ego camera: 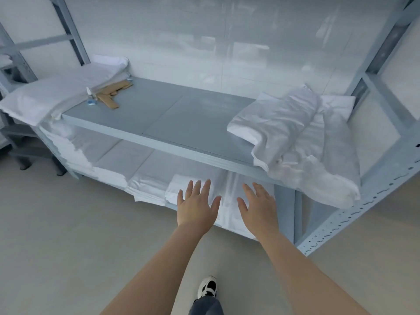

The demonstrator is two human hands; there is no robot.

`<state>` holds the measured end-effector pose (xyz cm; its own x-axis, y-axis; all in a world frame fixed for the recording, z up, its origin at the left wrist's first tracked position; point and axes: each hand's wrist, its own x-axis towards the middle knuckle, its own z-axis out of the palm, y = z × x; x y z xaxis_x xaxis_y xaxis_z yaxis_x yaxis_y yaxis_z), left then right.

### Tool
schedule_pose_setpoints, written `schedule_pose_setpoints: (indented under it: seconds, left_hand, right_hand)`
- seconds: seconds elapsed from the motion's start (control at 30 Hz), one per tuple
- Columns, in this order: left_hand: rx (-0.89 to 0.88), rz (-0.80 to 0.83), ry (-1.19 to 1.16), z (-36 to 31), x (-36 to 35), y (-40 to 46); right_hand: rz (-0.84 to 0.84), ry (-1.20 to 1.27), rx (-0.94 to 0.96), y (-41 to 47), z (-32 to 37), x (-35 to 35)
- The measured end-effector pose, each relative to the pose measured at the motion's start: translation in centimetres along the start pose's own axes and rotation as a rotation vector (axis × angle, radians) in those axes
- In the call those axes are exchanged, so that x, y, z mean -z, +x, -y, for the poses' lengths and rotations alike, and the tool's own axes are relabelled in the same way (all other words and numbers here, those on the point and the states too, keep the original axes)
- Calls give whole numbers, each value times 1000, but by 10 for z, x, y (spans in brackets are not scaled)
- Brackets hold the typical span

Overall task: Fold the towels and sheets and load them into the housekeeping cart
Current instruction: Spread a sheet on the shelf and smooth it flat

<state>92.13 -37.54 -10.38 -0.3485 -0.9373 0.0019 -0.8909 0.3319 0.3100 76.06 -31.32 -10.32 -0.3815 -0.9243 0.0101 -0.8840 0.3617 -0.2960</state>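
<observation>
1. Here, the left hand (197,204) and right hand (259,206) reach forward side by side, palms down, fingers straight and spread, holding nothing.
2. Just beyond the left fingertips lies a folded white towel (181,187) on the lower shelf (284,201); whether they touch it is unclear.
3. Flat folded sheets (118,160) fill that shelf to the left of both hands.
4. Above and right of the right hand, a crumpled sheet (302,142) hangs over the upper shelf (172,114) edge.
5. Far upper left, stacked white linens (59,92) sit beside a small bottle (91,98) and wooden pieces (113,94).
</observation>
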Motion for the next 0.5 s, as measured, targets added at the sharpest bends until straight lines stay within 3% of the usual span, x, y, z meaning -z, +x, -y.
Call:
schedule_pose_setpoints:
  seconds: [0.5]
  left_hand:
    - [-214, 85, 36, -12, -1, 257]
  right_hand:
    - [-172, 51, -171, 242, -11, 14]
